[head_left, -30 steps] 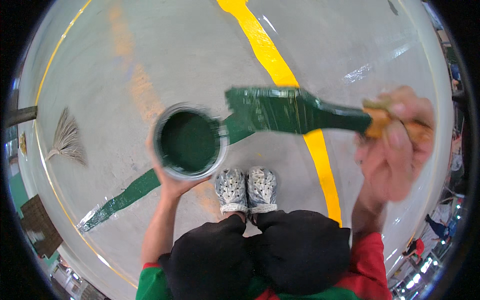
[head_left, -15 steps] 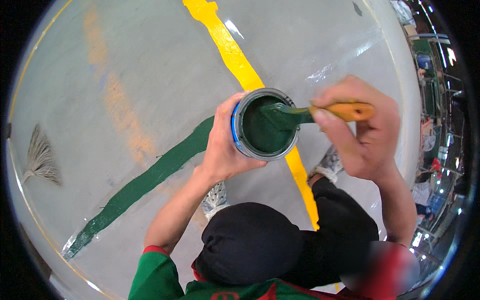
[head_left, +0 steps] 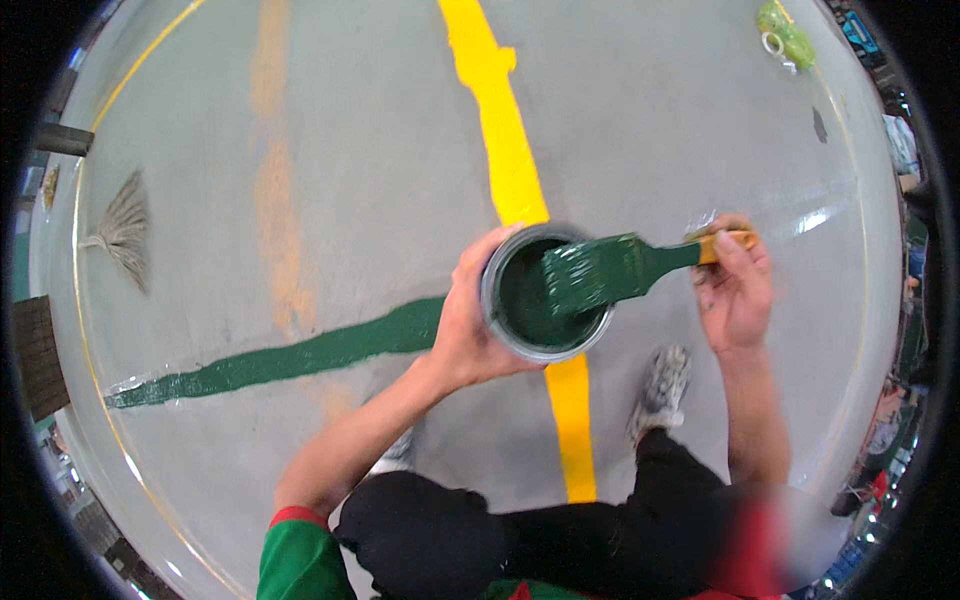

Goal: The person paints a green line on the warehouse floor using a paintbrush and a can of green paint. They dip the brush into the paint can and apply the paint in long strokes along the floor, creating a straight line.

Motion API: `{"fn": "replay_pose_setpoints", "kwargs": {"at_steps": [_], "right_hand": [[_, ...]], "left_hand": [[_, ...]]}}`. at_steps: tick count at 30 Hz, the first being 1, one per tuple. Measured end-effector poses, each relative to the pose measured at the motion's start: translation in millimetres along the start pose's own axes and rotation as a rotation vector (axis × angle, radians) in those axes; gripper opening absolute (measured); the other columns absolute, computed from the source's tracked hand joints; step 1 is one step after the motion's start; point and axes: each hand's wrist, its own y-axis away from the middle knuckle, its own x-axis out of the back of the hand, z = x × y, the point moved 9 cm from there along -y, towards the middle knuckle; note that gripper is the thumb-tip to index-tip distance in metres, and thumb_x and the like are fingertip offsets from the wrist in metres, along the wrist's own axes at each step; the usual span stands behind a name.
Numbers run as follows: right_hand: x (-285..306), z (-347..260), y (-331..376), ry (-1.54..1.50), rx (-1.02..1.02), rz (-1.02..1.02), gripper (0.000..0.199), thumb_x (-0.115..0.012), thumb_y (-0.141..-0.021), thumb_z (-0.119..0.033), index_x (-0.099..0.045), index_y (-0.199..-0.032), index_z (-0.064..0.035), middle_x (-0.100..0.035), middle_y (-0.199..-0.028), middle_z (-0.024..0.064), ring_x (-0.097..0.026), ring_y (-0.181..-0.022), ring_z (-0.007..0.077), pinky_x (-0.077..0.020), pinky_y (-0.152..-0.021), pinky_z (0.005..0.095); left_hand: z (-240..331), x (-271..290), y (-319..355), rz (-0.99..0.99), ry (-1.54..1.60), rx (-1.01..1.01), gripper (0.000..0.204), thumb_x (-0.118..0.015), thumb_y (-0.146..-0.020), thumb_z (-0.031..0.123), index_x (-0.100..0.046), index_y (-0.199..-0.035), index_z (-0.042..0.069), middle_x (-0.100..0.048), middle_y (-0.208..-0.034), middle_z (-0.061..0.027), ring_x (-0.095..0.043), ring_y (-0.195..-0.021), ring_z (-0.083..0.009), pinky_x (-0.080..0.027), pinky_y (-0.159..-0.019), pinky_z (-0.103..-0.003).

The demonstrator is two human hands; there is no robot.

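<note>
My left hand is wrapped round the left side of an open paint can and holds it above the floor. Dark green paint shows inside. In my right hand is a paintbrush, gripped by its orange wooden handle. Its wide bristles, coated in wet green paint, lie over the can's opening and right rim. Whether the bristle tip touches the paint, I cannot tell. Below the can, a green painted stripe on the floor meets a yellow stripe.
A faded orange streak marks the grey floor. A frayed mop head lies at the far left beside a thin yellow line. My shoe stands right of the yellow stripe. A yellow-green plastic bundle sits far right.
The brush has turned flat and risen out of the can's inside, its broad green face now showing. My right hand has moved down relative to the can, and the view has shifted and turned.
</note>
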Motion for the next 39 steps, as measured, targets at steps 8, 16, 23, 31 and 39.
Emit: {"fn": "replay_pose_setpoints", "kwargs": {"at_steps": [8,16,23,31,39], "right_hand": [[-6,-82,-58,-0.082,0.009,-0.269,0.014,-0.066,-0.095,-0.011,-0.064,-0.105,-0.0016,-0.066,-0.084,0.0062,-0.06,-0.059,0.0103,-0.0426,-0.045,0.0225],[-11,-94,-67,-0.075,-0.001,-0.372,0.015,-0.065,-0.095,-0.011,-0.064,-0.106,-0.0014,-0.066,-0.083,0.0076,-0.059,-0.058,0.0114,-0.0416,-0.046,0.0229],[49,14,-53,-0.171,-0.219,-0.159,0.014,-0.061,-0.098,-0.01,-0.062,-0.108,-0.0008,-0.067,-0.088,0.0101,-0.058,-0.063,0.0138,-0.0412,-0.046,0.023],[153,54,-31,-0.225,-0.217,0.045,0.014,-0.061,-0.098,-0.009,-0.062,-0.109,-0.0009,-0.067,-0.092,0.0096,-0.061,-0.07,0.0159,-0.0418,-0.047,0.0231],[194,158,-25,0.006,-0.231,0.126,0.013,-0.066,-0.096,-0.008,-0.064,-0.106,-0.0012,-0.067,-0.087,0.0069,-0.059,-0.065,0.0134,-0.0413,-0.051,0.0244]], "left_hand": [[56,-32,-60,-0.056,-0.151,0.056,0.123,-0.1,-0.053,0.021,-0.028,-0.15,0.003,-0.046,-0.147,-0.0146,-0.047,-0.137,-0.0269,-0.039,-0.117,-0.043],[57,-43,-54,0.137,-0.053,0.118,0.12,-0.1,-0.053,0.022,-0.031,-0.149,0.003,-0.049,-0.143,-0.0141,-0.049,-0.134,-0.0264,-0.039,-0.115,-0.042],[-9,-63,7,0.135,-0.041,0.189,0.123,-0.1,-0.051,0.019,-0.03,-0.151,0.005,-0.047,-0.148,-0.0137,-0.05,-0.136,-0.0285,-0.039,-0.116,-0.043],[-51,-68,48,0.227,-0.02,0.237,0.13,-0.102,-0.051,0.021,-0.022,-0.153,0.005,-0.043,-0.15,-0.0161,-0.048,-0.137,-0.0296,-0.039,-0.117,-0.044],[-73,-39,86,0.302,-0.092,0.54,0.121,-0.1,-0.057,0.026,-0.026,-0.15,0.005,-0.047,-0.145,-0.0155,-0.051,-0.133,-0.028,-0.043,-0.114,-0.043]]}}
